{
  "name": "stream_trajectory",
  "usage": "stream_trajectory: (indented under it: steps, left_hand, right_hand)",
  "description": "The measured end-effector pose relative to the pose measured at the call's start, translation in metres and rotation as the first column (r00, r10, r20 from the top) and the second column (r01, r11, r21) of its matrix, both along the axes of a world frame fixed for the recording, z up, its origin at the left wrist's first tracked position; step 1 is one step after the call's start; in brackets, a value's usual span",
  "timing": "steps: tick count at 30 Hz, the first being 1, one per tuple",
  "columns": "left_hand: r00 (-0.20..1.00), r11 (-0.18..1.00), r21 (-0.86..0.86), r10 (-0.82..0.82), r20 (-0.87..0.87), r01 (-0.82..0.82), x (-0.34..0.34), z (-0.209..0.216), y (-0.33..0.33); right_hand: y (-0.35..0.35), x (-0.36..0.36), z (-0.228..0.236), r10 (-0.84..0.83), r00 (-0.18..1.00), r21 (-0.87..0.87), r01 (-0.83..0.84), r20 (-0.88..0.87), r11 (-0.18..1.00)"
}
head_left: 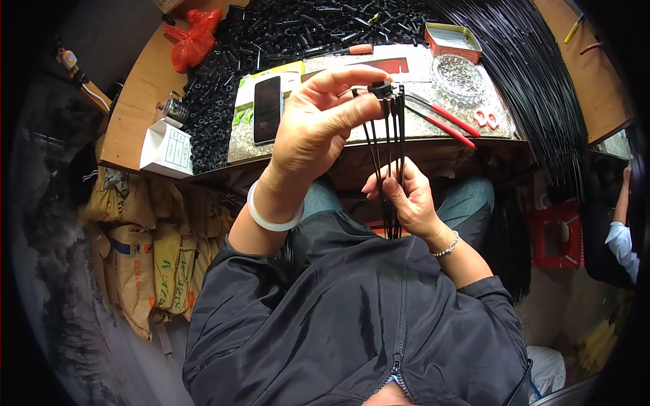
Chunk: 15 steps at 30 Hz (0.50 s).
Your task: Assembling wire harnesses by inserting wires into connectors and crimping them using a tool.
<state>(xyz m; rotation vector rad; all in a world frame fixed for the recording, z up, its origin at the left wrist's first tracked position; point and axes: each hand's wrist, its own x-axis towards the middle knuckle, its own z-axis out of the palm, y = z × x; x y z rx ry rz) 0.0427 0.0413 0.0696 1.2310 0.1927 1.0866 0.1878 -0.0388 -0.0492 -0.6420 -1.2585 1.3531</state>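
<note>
My left hand is raised over the table's front edge, thumb and fingers pinching a small round black hub. Several thin black ribs, like those of an umbrella frame, hang down from the hub. Lower down, in front of my lap, my right hand has its fingers closed around these ribs. Their lower ends reach past that hand toward my jacket. Behind the ribs, red-handled pliers lie on the tabletop, touched by neither hand.
Small black parts cover the table's back and left. A phone, a screwdriver, a red tin, a clear bowl and small scissors lie nearer. Long black rods overhang the right edge. Another person's arm shows far right.
</note>
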Motion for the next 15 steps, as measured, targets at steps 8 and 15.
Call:
stream_trajectory:
  steps: [8,15]
  left_hand:
    - [0.99,0.992,0.097,0.096,-0.105,-0.085,0.001,0.002,-0.004]
    - [0.984,0.989,0.121,0.107,-0.14,-0.09,0.002,0.008,-0.011]
  right_hand:
    - [0.001,-0.003,-0.001,-0.025,0.999,-0.006,0.024,-0.031,1.0]
    - [0.012,0.003,0.027,0.027,0.99,0.112,-0.011,-0.14,0.994]
